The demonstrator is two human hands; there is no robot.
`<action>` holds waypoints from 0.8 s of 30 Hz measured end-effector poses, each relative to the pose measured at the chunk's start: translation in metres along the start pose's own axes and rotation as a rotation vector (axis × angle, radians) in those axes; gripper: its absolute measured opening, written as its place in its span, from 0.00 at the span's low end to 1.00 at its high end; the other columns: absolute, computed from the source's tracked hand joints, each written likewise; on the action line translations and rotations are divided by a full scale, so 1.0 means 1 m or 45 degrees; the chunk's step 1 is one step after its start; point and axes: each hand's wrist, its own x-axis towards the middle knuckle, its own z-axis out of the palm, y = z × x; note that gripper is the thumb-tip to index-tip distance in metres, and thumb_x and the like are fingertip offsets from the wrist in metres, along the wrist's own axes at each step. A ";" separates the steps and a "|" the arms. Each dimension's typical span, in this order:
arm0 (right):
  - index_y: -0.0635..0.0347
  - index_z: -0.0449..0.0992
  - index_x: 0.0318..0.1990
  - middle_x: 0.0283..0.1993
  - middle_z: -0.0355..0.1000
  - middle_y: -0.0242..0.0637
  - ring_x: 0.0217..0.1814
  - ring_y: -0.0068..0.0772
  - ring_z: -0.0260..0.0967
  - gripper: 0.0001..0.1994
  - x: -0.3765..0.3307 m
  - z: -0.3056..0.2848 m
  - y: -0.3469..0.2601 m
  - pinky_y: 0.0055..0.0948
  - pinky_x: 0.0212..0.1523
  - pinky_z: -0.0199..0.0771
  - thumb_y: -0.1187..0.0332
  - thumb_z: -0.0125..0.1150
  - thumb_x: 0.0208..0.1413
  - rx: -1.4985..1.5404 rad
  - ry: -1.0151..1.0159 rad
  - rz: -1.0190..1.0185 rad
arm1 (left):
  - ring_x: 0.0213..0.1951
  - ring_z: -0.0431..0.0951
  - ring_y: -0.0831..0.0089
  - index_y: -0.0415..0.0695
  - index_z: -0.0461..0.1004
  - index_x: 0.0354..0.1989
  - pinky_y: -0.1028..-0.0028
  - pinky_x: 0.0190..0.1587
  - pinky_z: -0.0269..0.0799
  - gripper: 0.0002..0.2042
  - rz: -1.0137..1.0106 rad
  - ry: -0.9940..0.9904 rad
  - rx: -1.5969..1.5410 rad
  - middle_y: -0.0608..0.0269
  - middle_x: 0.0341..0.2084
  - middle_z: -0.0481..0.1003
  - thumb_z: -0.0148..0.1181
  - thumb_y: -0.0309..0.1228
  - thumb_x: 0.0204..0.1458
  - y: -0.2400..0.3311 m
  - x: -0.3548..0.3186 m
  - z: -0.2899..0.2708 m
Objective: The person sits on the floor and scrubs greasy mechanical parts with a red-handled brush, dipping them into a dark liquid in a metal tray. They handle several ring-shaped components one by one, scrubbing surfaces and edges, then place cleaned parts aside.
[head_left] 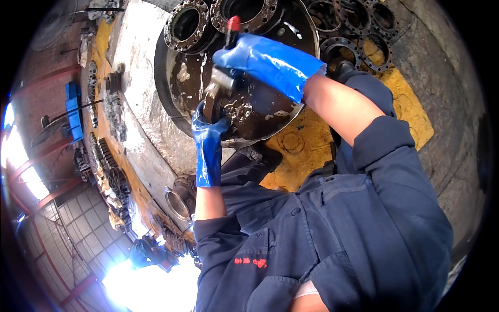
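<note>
Two flanges [183, 46] crowd the basin [165, 78]; the right hand [236, 53] has its grip clamped on a brush [222, 78], the left hand [209, 127] on a partly hidden ring [210, 107] inside. More flanges [340, 41] lie right.

A grey concrete floor [447, 93], stained and scuffed, spreads across the right and brightens to a glossy, pale stretch on the left. A worn yellow panel [410, 109] lies over part of it. Along the left runs an ochre strip [101, 39], with a blue bin [74, 112] beyond. Red steel beams [58, 193] cross near bright windows [15, 140]; below stands a pale wall [96, 221] marked in a grid. Glaring white light [150, 286] floods the lower left, washing out detail.
</note>
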 end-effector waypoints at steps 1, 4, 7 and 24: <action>0.60 0.85 0.45 0.39 0.82 0.46 0.42 0.43 0.78 0.27 0.004 0.002 0.007 0.40 0.48 0.75 0.43 0.63 0.54 0.029 0.090 0.009 | 0.38 0.84 0.71 0.41 0.76 0.60 0.69 0.44 0.84 0.34 -0.001 0.009 0.063 0.62 0.39 0.83 0.76 0.18 0.39 0.004 -0.003 0.000; 0.64 0.84 0.41 0.34 0.81 0.48 0.37 0.43 0.76 0.26 0.017 0.006 0.033 0.41 0.44 0.75 0.45 0.61 0.54 0.101 0.237 0.003 | 0.36 0.83 0.73 0.43 0.76 0.60 0.69 0.42 0.84 0.32 0.058 -0.041 0.014 0.65 0.37 0.83 0.75 0.20 0.41 -0.003 -0.002 -0.004; 0.63 0.82 0.47 0.46 0.82 0.57 0.51 0.55 0.80 0.23 0.023 0.015 0.060 0.43 0.55 0.78 0.51 0.59 0.56 0.015 0.236 0.038 | 0.37 0.84 0.73 0.42 0.77 0.59 0.69 0.42 0.84 0.31 0.059 -0.064 -0.010 0.64 0.38 0.83 0.75 0.20 0.41 -0.005 0.001 -0.008; 0.54 0.85 0.33 0.31 0.82 0.38 0.35 0.32 0.80 0.14 0.018 0.031 0.005 0.34 0.42 0.79 0.54 0.62 0.57 0.248 -0.007 -0.325 | 0.39 0.85 0.69 0.40 0.77 0.59 0.67 0.44 0.84 0.34 0.019 -0.120 -0.045 0.61 0.42 0.84 0.76 0.14 0.37 -0.040 0.035 -0.030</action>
